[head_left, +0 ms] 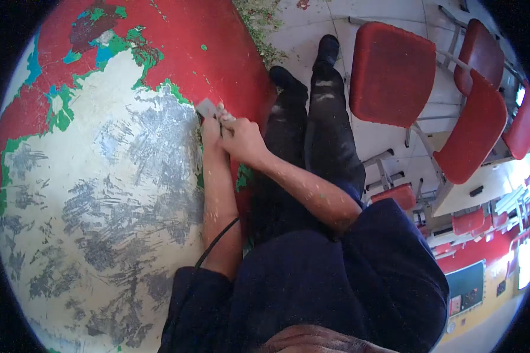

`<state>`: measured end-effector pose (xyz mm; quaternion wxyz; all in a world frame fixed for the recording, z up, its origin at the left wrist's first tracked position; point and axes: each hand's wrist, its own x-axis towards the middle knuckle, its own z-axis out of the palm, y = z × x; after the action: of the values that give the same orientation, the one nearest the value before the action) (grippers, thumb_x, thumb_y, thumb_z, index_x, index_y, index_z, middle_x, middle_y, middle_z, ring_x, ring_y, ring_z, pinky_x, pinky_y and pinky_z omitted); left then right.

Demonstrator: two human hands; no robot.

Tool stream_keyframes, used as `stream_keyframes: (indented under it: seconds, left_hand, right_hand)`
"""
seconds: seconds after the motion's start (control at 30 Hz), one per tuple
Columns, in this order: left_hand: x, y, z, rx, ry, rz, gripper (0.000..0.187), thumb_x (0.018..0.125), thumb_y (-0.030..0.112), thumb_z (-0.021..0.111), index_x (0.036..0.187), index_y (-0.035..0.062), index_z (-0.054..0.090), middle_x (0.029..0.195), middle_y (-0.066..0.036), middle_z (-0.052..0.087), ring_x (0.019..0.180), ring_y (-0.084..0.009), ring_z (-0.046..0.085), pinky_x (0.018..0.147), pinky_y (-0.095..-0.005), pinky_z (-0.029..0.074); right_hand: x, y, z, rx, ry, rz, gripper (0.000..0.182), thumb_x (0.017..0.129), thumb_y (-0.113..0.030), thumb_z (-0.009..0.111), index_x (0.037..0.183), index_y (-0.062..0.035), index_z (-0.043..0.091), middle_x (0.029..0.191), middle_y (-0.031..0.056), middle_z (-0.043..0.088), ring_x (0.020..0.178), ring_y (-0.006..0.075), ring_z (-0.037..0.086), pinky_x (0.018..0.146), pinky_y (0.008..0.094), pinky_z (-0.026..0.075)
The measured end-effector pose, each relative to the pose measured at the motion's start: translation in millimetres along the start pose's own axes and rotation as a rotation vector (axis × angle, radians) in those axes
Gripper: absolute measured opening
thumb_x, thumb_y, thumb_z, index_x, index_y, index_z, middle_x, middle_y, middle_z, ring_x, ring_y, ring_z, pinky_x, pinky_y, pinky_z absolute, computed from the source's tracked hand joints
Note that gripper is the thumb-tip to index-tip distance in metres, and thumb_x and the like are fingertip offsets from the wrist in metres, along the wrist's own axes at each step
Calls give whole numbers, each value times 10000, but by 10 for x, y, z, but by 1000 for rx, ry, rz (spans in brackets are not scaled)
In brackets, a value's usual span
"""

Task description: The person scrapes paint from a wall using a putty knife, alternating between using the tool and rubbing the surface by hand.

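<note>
My right hand [244, 140] is closed around the handle end of a scraper [206, 108] with a flat, pale blade. Close against it, my left hand [211, 130] is also closed at the scraper, just below the blade. The blade touches the painted surface [123, 170], at the border between its red paint [200, 53] and a bare whitish-grey area. Ragged green paint edges [174, 91] line that border. Pale flecks dot both forearms. Between the hands, the handle is mostly hidden.
Paint flakes [262, 26] lie on the tiled floor [330, 17] along the surface's edge. My legs and dark shoes [328, 48] are beside it. Red chairs [393, 73] stand on the right, with tables [474, 188] and more chairs behind. A dark cable [218, 238] crosses my left arm.
</note>
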<state>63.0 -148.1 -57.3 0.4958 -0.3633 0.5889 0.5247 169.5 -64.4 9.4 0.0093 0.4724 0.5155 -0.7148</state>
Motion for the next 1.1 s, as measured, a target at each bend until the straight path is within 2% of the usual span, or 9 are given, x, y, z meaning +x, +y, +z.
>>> stream_keyframes:
  seconds: [0.07,0.2,0.33,0.47,0.63,0.77,0.8,0.87,1.1]
  left_hand:
    - [55,96,174,170,-6,70,366,959,382,322,889,79,513,611,17,422,547,-126,435,560,-312,416]
    - [-217,-40,169,-27,151,-11,349,953,362,364,844,65,510,601,9,399,550,-143,433,537,-300,404]
    - [92,36,-12,69,149,8,360,962,345,339,819,64,512,597,-2,388,550,-147,411,528,-302,388]
    - [119,-9,8,107,76,-32,382,968,354,325,798,62,504,608,-10,413,557,-144,426,518,-283,388]
    - [53,-34,19,189,196,31,388,969,362,312,766,82,487,614,-13,439,552,-140,433,511,-284,397]
    - [-64,-49,-101,213,221,-12,401,966,378,314,737,91,475,593,-1,406,546,-132,419,521,-294,400]
    - [-63,-57,-177,198,227,-31,403,965,380,316,732,92,474,588,1,397,545,-132,414,522,-295,399]
    - [-128,-11,-176,313,183,-1,425,964,405,312,726,91,471,585,7,374,545,-133,402,519,-291,393]
    - [-45,-133,-169,252,303,-3,422,958,410,340,718,87,470,581,6,400,528,-131,410,500,-277,380]
  right_hand:
    - [161,6,30,-16,5,52,215,810,-146,518,957,-23,616,806,259,573,831,423,560,700,432,494]
    - [-33,165,21,149,78,-125,248,826,-186,526,979,-8,608,801,258,598,807,379,620,683,408,485]
    - [140,122,28,210,-130,342,305,820,-204,531,1067,-39,601,835,235,627,843,292,649,759,366,484]
    - [68,42,-139,16,-99,109,273,786,-208,536,982,-47,636,845,250,603,834,379,615,748,402,493]
    - [170,116,-180,19,-208,170,286,791,-211,525,1029,-87,623,883,233,597,856,372,601,758,416,490]
    - [-90,383,133,228,104,-148,299,807,-229,524,1057,-88,609,868,250,589,854,373,600,750,412,493]
    - [-96,292,37,151,-90,96,302,807,-222,525,1070,-103,611,896,257,583,889,374,590,788,402,486]
    - [84,172,-32,150,-189,242,299,811,-208,524,1081,-116,613,924,256,579,933,378,573,832,398,468]
    - [-42,402,43,117,-216,166,321,794,-214,507,1091,-123,590,878,259,574,838,376,603,728,407,495]
